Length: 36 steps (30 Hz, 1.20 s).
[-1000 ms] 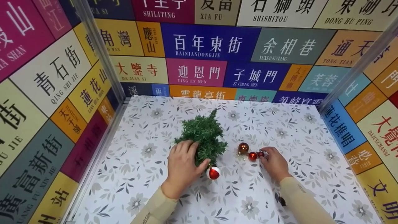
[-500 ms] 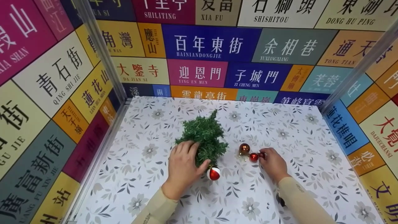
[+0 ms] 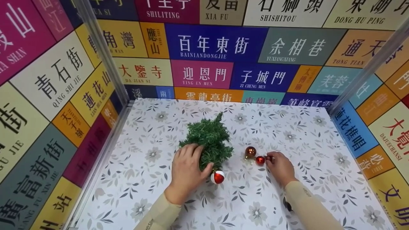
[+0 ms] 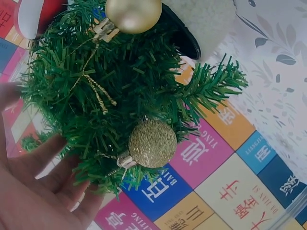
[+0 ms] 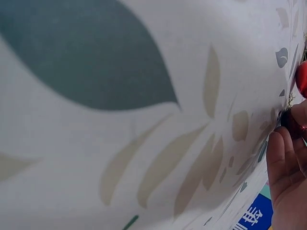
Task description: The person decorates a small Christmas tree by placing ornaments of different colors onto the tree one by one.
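A small green artificial Christmas tree [image 3: 209, 135] is on the table, and my left hand [image 3: 188, 166] holds it from the near left, fingers among the branches. By the thumb hangs a red-and-white bauble [image 3: 218, 177]. The left wrist view shows a glittery gold bauble [image 4: 153, 143] and a smooth gold bauble [image 4: 134, 14] on the branches. To the right of the tree, my right hand [image 3: 281, 167] pinches a small dark red bauble [image 5: 293, 125], mostly hidden by the fingers. Beside the fingertips lies a shiny red bauble [image 3: 260, 160].
A brown-copper bauble [image 3: 250, 151] lies just left of the red one, with small gold pieces near it. The table [image 3: 153, 127] has a white floral cover. Colourful sign-covered panels [image 3: 204, 75] wall it in at the back, left and right.
My right fingers have closed further over the dark red bauble, which showed more a second ago. The left hand and the tree stay in nearly the same place.
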Available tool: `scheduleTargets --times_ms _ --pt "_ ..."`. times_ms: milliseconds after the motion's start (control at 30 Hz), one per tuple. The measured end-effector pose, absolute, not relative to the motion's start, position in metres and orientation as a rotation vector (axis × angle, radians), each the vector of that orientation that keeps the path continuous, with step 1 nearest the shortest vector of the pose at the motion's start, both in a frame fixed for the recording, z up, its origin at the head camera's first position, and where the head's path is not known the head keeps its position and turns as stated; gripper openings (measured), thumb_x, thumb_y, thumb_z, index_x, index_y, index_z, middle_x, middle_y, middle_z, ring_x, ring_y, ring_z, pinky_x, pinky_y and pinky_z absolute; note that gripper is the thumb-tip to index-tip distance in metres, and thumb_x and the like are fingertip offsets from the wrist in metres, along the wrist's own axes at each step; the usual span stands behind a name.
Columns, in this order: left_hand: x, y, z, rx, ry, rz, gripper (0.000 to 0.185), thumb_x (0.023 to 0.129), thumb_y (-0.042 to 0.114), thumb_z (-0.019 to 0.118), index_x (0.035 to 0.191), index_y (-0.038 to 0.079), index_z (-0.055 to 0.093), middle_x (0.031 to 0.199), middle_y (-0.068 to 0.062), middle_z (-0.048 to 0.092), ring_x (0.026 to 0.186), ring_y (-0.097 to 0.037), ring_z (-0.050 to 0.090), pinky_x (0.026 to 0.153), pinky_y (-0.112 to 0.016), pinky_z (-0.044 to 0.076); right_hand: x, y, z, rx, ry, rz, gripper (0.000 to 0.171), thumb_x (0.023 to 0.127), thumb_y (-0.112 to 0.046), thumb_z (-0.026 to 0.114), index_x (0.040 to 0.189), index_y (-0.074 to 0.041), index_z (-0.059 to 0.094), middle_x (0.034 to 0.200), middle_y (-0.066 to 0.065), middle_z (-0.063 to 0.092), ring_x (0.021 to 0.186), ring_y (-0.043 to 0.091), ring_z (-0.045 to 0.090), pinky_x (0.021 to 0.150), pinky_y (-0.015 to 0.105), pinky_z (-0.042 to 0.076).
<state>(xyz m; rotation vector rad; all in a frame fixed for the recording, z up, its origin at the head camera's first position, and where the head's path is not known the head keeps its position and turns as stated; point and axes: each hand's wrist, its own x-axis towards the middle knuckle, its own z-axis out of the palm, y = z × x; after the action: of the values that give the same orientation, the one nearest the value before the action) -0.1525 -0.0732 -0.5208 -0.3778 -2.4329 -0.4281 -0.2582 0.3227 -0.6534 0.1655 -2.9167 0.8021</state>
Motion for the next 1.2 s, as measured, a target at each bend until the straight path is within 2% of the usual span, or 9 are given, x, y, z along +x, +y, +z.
scheduleTargets --times_ms 233,567,967,1200 --pt "-0.154 -0.080 -0.520 -0.426 -2.436 -0.437 0.061 0.083 0.051 0.071 0.125 0.007 0.065 0.123 -0.011 0.061 0.114 -0.031 0.056 0.098 -0.047 0.044 -0.259 0.323 -0.653 0.148 -2.939 0.827 0.039 0.090 -0.017 0.072 0.126 -0.006 0.064 0.119 0.014 0.062 0.103 0.033 0.062 0.091 0.053 0.047" --pt "-0.155 -0.092 -0.515 -0.497 -2.471 -0.440 0.058 0.085 0.047 0.071 0.127 0.007 0.065 0.124 -0.011 0.061 0.117 -0.030 0.055 0.098 -0.048 0.044 -0.260 0.323 -0.655 0.144 -2.932 0.764 0.036 0.090 -0.018 0.071 0.124 -0.006 0.066 0.111 0.011 0.063 0.095 0.028 0.062 0.083 0.049 0.049" --pt "-0.159 -0.106 -0.510 -0.611 -2.514 -0.411 0.060 0.084 0.045 0.072 0.130 0.008 0.062 0.129 -0.010 0.059 0.120 -0.029 0.054 0.099 -0.048 0.043 -0.260 0.323 -0.655 0.147 -2.934 0.784 0.038 0.090 -0.018 0.071 0.125 -0.006 0.065 0.113 0.012 0.063 0.100 0.032 0.062 0.088 0.051 0.048" --pt "-0.162 -0.111 -0.508 -0.615 -2.547 -0.448 0.058 0.084 0.040 0.071 0.132 0.010 0.061 0.134 -0.007 0.058 0.126 -0.027 0.051 0.104 -0.046 0.040 -0.262 0.322 -0.657 0.154 -2.911 0.795 0.037 0.089 -0.018 0.071 0.124 -0.006 0.066 0.113 0.011 0.063 0.100 0.031 0.062 0.088 0.051 0.048"
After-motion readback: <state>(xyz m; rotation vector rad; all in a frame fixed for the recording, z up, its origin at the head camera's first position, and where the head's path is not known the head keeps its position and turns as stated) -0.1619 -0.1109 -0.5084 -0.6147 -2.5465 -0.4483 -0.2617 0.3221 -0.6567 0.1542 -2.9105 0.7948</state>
